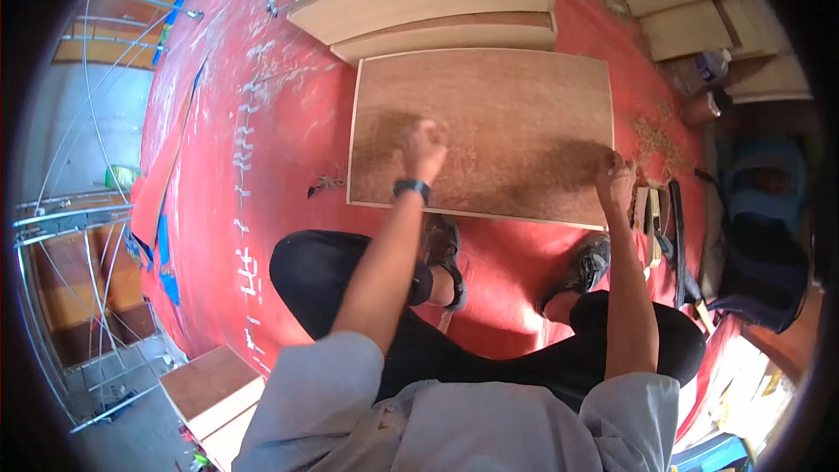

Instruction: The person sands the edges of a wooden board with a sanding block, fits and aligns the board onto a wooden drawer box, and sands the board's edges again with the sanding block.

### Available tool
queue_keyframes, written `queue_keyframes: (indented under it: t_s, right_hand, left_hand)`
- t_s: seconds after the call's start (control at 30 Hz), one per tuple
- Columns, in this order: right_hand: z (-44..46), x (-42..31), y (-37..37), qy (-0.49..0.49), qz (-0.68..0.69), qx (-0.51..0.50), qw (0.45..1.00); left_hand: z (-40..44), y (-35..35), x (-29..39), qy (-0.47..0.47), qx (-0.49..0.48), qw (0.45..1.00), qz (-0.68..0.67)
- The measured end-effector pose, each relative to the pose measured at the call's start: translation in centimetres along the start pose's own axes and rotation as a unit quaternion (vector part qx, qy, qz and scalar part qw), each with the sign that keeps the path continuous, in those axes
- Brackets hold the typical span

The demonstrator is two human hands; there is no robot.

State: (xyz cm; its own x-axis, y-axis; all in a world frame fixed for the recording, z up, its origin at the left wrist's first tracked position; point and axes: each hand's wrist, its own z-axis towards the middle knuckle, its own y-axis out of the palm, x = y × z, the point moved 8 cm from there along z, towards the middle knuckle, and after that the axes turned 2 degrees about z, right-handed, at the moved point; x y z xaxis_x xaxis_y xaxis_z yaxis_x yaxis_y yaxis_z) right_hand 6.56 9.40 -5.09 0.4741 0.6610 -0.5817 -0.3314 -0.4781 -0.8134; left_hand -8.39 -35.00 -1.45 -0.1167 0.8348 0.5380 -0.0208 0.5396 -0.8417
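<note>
A rectangular brown wooden panel (489,122) with pale edges lies flat in front of my feet. My left hand (426,147), with a dark band at its wrist, is over the left half of this panel. Its fingers are curled closed, and whatever they hold is too small or blurred to name. At the panel's right edge is my right hand (617,177), fingers bent together. Something small and dark shows at its fingertips, but I cannot make out what. Whether either hand touches the panel is unclear.
Long wooden box-like pieces (437,0) lie beyond the panel on the red floor sheet (297,140). Wood shavings (654,135) and narrow wood strips (648,223) are at the right. A plastic bottle (710,65) lies farther right; a metal rack (79,210) stands left.
</note>
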Motion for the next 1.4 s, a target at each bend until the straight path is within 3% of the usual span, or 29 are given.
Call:
queue_keyframes:
  t_s: [0.07,0.13,0.17,0.23,0.33,0.4,0.5,0.6,0.7,0.8,0.83,0.9,1.0,1.2,1.3,1.4]
  right_hand:
    - [0.1,0.2,0.1,0.014,-0.012,-0.003,1.000]
    - [0.2,0.8,0.7,0.030,-0.035,-0.016,0.999]
    - [0.3,0.8,0.7,-0.001,-0.083,0.014,0.996]
    - [0.7,0.6,0.4,0.027,-0.009,-0.018,0.999]
    - [1.2,1.9,0.8,0.071,0.092,-0.026,0.993]
    - [1.4,2.3,1.5,0.088,0.194,-0.065,0.975]
    - [0.8,0.6,-0.1,0.060,0.018,-0.002,0.998]
    - [1.6,3.7,1.5,0.045,0.028,0.004,0.999]
    - [0.7,0.6,0.6,0.037,0.014,0.005,0.999]
    - [-0.1,-0.1,-0.6,-0.104,0.134,0.005,0.985]
    - [0.7,1.0,-0.3,-0.085,-0.003,0.001,0.996]
    - [0.3,3.0,0.7,-0.043,0.134,-0.009,0.990]
    - [0.3,0.7,0.5,0.013,0.263,-0.150,0.953]
    - [1.0,3.6,0.8,-0.005,0.109,-0.054,0.993]
    - [0.8,3.7,1.3,0.001,0.192,-0.101,0.976]
    - [0.2,3.8,1.6,-0.027,0.116,-0.091,0.989]
  left_hand:
    - [5.1,-1.8,-4.7,-0.009,-0.023,0.994,0.110]
    - [7.5,-4.5,-8.3,-0.103,-0.072,0.956,0.265]
    - [8.3,-5.2,-9.8,-0.093,-0.056,0.955,0.277]
    - [10.1,-5.0,-13.1,-0.075,-0.025,0.952,0.297]
    - [10.3,-4.4,-14.9,-0.078,-0.077,0.981,0.159]
    - [9.8,-4.7,-14.6,-0.085,-0.100,0.980,0.147]
    - [10.2,-4.6,-15.0,-0.055,-0.097,0.980,0.163]
    - [10.2,-4.9,-14.1,-0.052,-0.109,0.979,0.167]
    - [10.3,-5.1,-13.9,-0.053,-0.112,0.978,0.168]
    - [10.9,-4.9,-14.9,-0.030,-0.134,0.977,0.163]
    - [11.6,-4.2,-14.9,-0.020,-0.149,0.977,0.153]
    - [12.4,-3.6,-16.5,0.042,-0.109,0.983,0.143]
    - [12.9,-4.9,-14.7,0.034,-0.143,0.980,0.135]
    - [12.1,-5.1,-15.3,0.006,-0.176,0.976,0.127]
    - [12.2,-4.9,-15.3,0.023,-0.172,0.977,0.125]
    - [12.0,-4.9,-15.9,0.025,-0.179,0.973,0.142]
